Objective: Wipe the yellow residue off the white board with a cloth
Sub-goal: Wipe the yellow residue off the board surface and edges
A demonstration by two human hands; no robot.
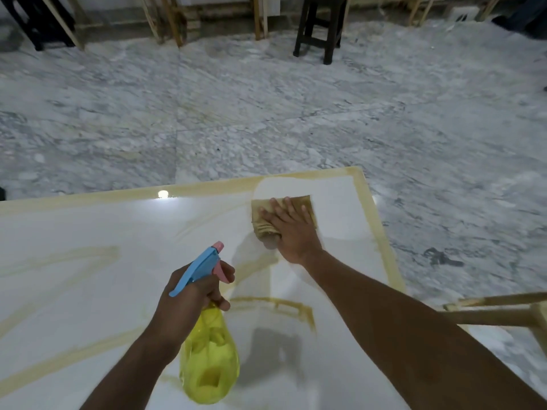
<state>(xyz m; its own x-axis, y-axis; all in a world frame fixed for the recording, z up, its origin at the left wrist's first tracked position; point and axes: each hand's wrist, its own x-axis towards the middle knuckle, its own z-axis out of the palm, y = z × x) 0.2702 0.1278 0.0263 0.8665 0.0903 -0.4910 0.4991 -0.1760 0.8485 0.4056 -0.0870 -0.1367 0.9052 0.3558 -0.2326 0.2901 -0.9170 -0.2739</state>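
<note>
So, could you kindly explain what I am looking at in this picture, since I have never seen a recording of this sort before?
There is no machine here: a person wears a camera on the head, which looks forward and down at their own two bare hands. The large surface is a white board with yellow residue smeared across it and along its edges. The right hand lies flat on a tan cloth, pressing it to the board near the far right corner, where a patch already looks clean. The left hand grips a spray bottle with a yellow body and a blue and pink trigger head, held above the board. Beyond lies a marble floor with a dark stool and wooden frames.
</note>
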